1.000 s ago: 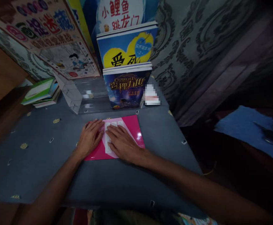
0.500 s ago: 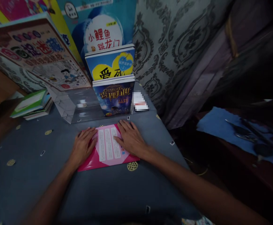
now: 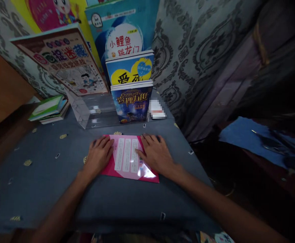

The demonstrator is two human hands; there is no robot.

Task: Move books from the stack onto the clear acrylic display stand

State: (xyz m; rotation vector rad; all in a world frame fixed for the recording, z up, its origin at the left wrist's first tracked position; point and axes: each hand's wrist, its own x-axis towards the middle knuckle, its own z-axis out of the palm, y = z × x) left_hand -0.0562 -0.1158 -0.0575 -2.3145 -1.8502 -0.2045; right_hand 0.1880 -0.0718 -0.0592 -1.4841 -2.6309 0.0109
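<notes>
A pink book with white text panels lies flat on the cloth-covered table in the head view, its printing turned sideways. My left hand rests palm down over its left edge, fingers stretched toward the far corner. Across from it, my right hand lies flat over the right edge, with the thumb on the cover and the other fingers extended. Both hands touch the book without being closed on it. Light glares off the cover's near right corner.
Beyond the book, a clear display stand holds several upright books, with a dark blue book in front. A small pile of books lies left. A pixelated white item sits right of the stand. Blue cloth lies beyond the table's right edge.
The pink book has turned slightly clockwise on the table, and both hands have moved with it. The whole view has also shifted, so the scene sits farther right.
</notes>
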